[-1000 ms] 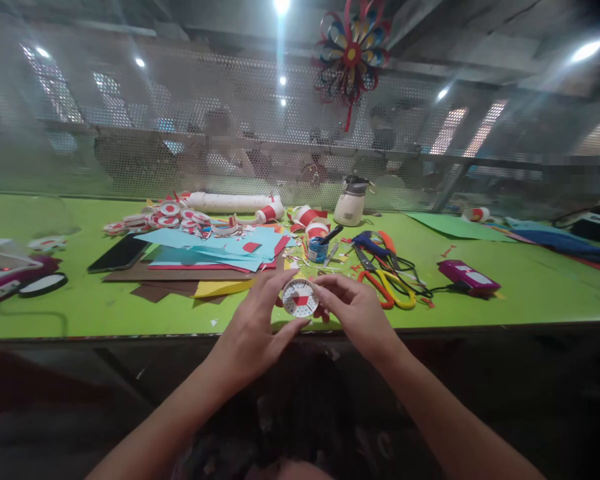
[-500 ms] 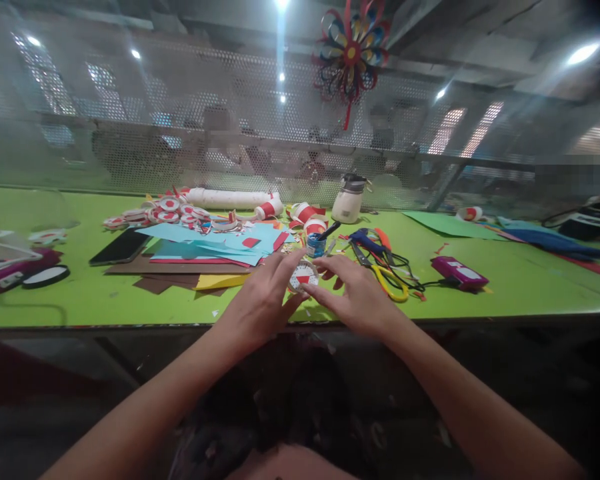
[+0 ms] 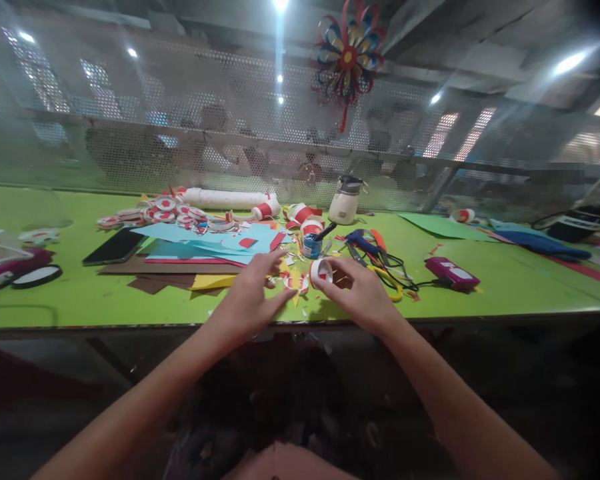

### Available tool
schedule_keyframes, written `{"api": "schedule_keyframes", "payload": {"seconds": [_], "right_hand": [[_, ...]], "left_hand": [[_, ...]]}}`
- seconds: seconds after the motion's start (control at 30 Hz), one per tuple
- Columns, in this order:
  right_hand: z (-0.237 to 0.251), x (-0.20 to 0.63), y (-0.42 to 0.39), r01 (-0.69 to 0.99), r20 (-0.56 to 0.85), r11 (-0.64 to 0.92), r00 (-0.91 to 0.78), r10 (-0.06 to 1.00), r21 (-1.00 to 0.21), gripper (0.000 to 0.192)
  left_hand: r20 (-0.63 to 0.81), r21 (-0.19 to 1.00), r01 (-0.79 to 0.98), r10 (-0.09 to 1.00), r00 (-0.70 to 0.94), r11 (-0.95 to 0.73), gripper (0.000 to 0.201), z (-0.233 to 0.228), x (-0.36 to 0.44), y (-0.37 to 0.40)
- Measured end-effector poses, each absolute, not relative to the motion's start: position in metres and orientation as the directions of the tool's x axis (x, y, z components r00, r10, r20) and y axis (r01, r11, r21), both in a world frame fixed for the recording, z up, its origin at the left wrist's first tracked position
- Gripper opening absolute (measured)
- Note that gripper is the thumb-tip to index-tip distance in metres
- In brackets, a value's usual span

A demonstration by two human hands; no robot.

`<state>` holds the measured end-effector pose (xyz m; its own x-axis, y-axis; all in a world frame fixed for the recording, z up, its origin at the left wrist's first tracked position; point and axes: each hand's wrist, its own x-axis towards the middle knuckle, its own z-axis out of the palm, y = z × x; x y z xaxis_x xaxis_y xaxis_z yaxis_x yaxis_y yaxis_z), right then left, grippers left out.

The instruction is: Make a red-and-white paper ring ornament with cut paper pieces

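Note:
Between the thumb and fingers of my right hand point(image 3: 363, 293) is a red and white paper cup point(image 3: 321, 272), tilted so that its round rim shows. My left hand point(image 3: 253, 290) is held apart from it, thumb and fingers spread, holding nothing. On the table between the hands lies a yellow pointed paper piece point(image 3: 296, 280) with red and white bits on or around it. Just behind the cup stands a small blue jar point(image 3: 312, 245) with a dark-handled tool point(image 3: 326, 231) in it. Yellow-handled scissors point(image 3: 391, 285) lie partly hidden behind my right hand.
Stacked coloured paper point(image 3: 215, 243) and a black phone point(image 3: 114, 246) lie to the left, with a heap of red and white paper discs point(image 3: 165, 210) behind. A cream bottle point(image 3: 345, 200) stands at the back. A purple device point(image 3: 453, 273) with a cable lies right on the green table point(image 3: 145, 310).
My left hand has come away from the cup and opened. My right hand has moved the cup slightly right and tipped it, uncovering the yellow paper piece. The whole view has shifted slightly.

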<state>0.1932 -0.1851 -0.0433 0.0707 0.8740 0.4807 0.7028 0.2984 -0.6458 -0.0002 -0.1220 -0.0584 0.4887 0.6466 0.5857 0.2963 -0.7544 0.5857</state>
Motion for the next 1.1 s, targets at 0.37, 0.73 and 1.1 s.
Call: {"api": "schedule_keyframes", "payload": {"seconds": [0.37, 0.73, 1.1], "right_hand": [[-0.07, 0.228, -0.158, -0.003, 0.068, 0.071, 0.237, 0.969, -0.997, 0.032], [-0.076, 0.197, -0.149, 0.049, 0.096, 0.088, 0.202, 0.975, -0.995, 0.028], [-0.086, 0.201, -0.149, 0.005, 0.151, 0.154, 0.211, 0.966, -0.988, 0.034]], "left_hand": [[-0.222, 0.972, 0.03, 0.86, 0.459, 0.235, 0.013, -0.062, -0.002, -0.072], [-0.287, 0.954, 0.189, 0.885, 0.366, 0.231, 0.011, -0.057, 0.033, -0.071], [-0.297, 0.955, 0.125, 0.887, 0.352, 0.27, 0.022, -0.063, 0.044, -0.071]]}}
